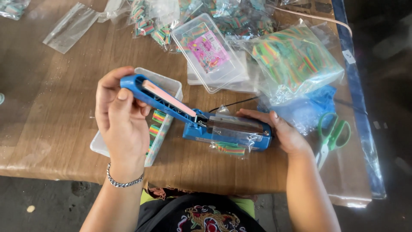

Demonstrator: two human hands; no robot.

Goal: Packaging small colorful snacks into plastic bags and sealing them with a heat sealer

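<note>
Pinching the raised blue lever in the left grip, up and left of the hinge; sealer base lying lengthwise rightward on the worktop, small candy bag across it; right grip flat, unclenched, steadying that end.

Soft, even daylight is falling across the wooden table, leaving shadows faint and short. Glare is showing on the clear plastic bags toward one o'clock and on the lidded box at twelve. The right edge at three o'clock is sinking into darkness. Focus is holding sharp centrally; corners are softening slightly.
</note>
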